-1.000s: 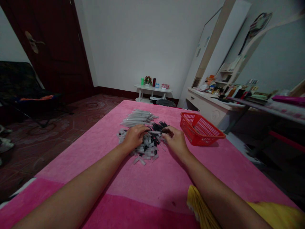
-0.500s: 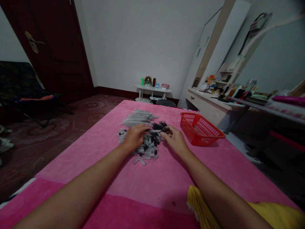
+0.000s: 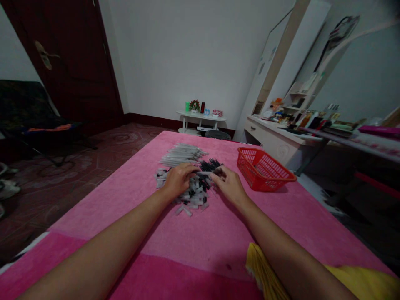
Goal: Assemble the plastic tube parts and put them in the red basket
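Note:
Between my two hands lies a slim whitish pen barrel (image 3: 204, 173), held level. My left hand (image 3: 179, 179) is closed on its left end, and my right hand (image 3: 227, 181) pinches the right end; the fingertips hide both ends. Below them is a loose heap of pale pen caps (image 3: 195, 196) mixed with small black pieces. Just behind my hands lies a bundle of dark, thin pen refills (image 3: 211, 164). Farther back and to the left, many whitish pen barrels (image 3: 183, 153) are stacked side by side.
A red plastic basket (image 3: 264, 175) stands to the right on the pink cloth (image 3: 193, 246), with something grey inside. Yellow fabric (image 3: 265, 271) lies by my right forearm. Behind are a low white table (image 3: 201, 116) and, at right, a cluttered dresser (image 3: 278, 133).
My hands have drawn slightly closer together on the pen barrel, and less of it shows toward my right fingers. The piles and basket lie as before.

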The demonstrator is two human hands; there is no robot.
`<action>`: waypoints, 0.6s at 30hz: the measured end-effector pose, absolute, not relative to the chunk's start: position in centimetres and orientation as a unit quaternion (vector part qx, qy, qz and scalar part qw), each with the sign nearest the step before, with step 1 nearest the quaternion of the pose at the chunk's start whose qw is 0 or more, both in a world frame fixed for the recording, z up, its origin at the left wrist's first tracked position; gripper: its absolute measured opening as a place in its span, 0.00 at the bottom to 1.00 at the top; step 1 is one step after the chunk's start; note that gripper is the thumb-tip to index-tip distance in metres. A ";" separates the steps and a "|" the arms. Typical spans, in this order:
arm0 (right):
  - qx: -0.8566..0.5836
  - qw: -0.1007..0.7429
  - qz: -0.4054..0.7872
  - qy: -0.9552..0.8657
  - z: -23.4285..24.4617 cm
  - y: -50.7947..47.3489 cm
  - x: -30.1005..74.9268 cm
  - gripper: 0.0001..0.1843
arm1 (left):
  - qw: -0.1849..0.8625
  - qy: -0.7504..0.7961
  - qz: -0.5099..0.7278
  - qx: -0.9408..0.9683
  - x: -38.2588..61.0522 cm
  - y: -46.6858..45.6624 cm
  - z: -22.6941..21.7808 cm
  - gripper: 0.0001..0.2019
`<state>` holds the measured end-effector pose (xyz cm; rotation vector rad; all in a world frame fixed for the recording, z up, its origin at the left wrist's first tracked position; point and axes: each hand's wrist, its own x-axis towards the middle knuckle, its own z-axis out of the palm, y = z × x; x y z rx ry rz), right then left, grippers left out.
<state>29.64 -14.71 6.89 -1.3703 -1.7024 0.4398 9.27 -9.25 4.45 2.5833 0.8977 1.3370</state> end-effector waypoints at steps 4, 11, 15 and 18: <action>-0.546 0.427 0.141 -0.707 6.9 -14.8 29.7 0.11 | 0.051 0.289 0.436 0.851 9.4 -9.4 4.5 0.13; -0.573 0.387 0.212 -0.691 7.1 -15.3 29.5 0.25 | 0.047 0.283 0.430 0.856 9.4 -9.4 4.5 0.13; -0.549 0.431 0.135 -0.703 7.1 -14.9 29.7 0.10 | 0.060 0.301 0.445 0.841 9.3 -9.3 4.5 0.13; -0.544 0.419 0.166 -0.707 6.9 -15.0 29.6 0.14 | 0.061 0.291 0.442 0.846 9.3 -9.3 4.5 0.13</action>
